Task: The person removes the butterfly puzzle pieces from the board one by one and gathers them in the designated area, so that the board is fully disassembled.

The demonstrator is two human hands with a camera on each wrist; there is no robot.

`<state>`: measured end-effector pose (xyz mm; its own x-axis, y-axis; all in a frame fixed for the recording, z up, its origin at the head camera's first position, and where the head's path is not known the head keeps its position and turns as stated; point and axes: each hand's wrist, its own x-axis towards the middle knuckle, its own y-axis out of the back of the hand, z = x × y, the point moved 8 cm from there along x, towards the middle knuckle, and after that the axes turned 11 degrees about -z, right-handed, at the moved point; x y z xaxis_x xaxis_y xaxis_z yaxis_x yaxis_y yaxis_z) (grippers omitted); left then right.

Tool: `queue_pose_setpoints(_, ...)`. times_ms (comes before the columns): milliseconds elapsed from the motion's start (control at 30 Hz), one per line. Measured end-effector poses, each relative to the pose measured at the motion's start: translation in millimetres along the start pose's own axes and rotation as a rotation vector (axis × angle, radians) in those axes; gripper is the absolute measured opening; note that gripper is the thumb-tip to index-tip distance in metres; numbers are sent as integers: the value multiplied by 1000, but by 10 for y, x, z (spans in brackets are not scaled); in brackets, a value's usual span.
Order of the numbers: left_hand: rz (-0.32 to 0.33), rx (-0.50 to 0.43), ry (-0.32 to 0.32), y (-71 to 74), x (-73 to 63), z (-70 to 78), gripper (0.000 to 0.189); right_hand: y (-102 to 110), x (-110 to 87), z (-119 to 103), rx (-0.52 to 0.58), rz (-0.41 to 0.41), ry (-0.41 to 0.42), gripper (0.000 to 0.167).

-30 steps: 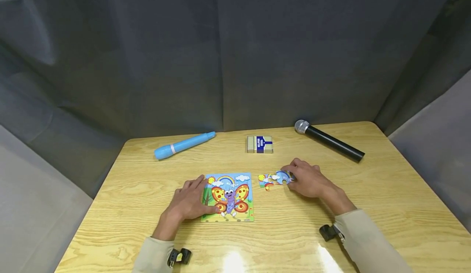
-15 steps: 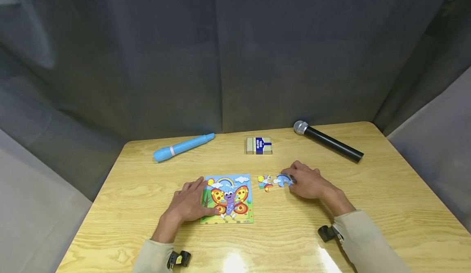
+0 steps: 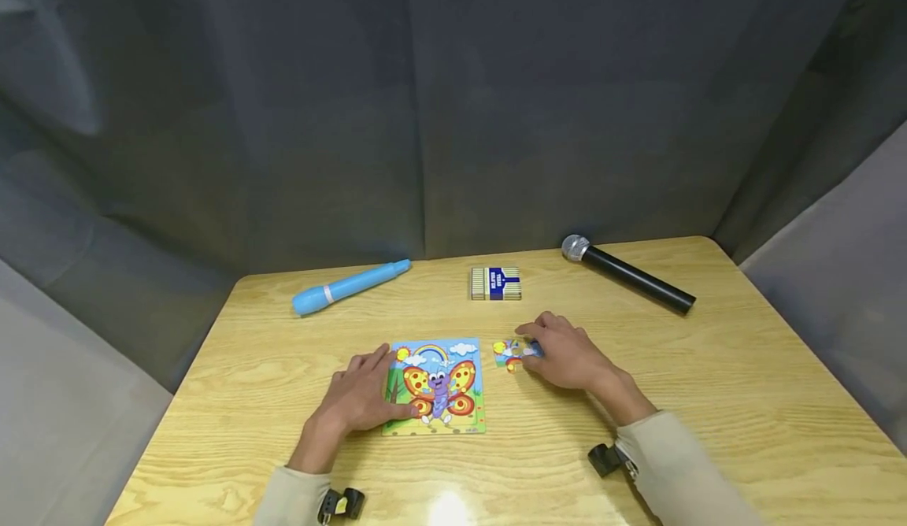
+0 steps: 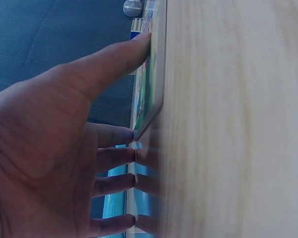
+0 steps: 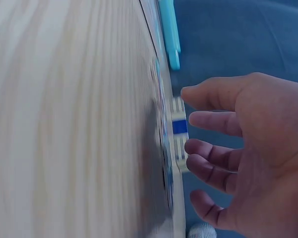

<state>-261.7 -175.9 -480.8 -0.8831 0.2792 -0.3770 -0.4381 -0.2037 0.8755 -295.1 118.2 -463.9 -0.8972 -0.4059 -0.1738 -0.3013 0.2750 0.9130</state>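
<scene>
A butterfly jigsaw puzzle [image 3: 441, 392] in a flat square frame lies on the table in the head view. My left hand [image 3: 360, 394] rests at its left edge, thumb on the picture and the other fingers spread to the tabletop. In the left wrist view the puzzle's edge [image 4: 159, 74] shows thin beside the thumb. Right of the puzzle lie several loose jigsaw pieces [image 3: 505, 348]. Over their right end hovers my right hand [image 3: 570, 354], partly hiding them. Its fingers [image 5: 213, 153] are loosely bent and apart, holding nothing, in the right wrist view.
On the wooden table [image 3: 425, 471], a blue flashlight-shaped tube [image 3: 350, 286] lies at the back left. A flat pack of sticks [image 3: 495, 283] is at the back middle, and a black microphone [image 3: 631, 275] at the back right. Dark curtain [image 3: 453, 116] hangs behind.
My right hand has let go of the rainbow piece's right end and shifted left over the loose pieces. The left hand stays on the puzzle.
</scene>
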Motion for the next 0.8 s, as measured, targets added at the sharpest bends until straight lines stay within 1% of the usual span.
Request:
queue_pose_setpoints(200,8,6,-2,19,7,-5,106,-68,114,-328,40,-1,65,38)
queue_pose_setpoints(400,4,2,-16,-10,45,25,106,-167,230,-517,73,-9,90,36)
queue_pose_setpoints(533,2,18,2,-14,49,12,107,-235,301,-669,89,-18,140,34)
queue_pose_setpoints(667,8,31,9,-3,54,-2,107,-288,347,-794,85,-31,178,32)
queue_pose_setpoints(800,5,33,14,-5,63,-6,107,-326,372,-862,40,-29,194,30)
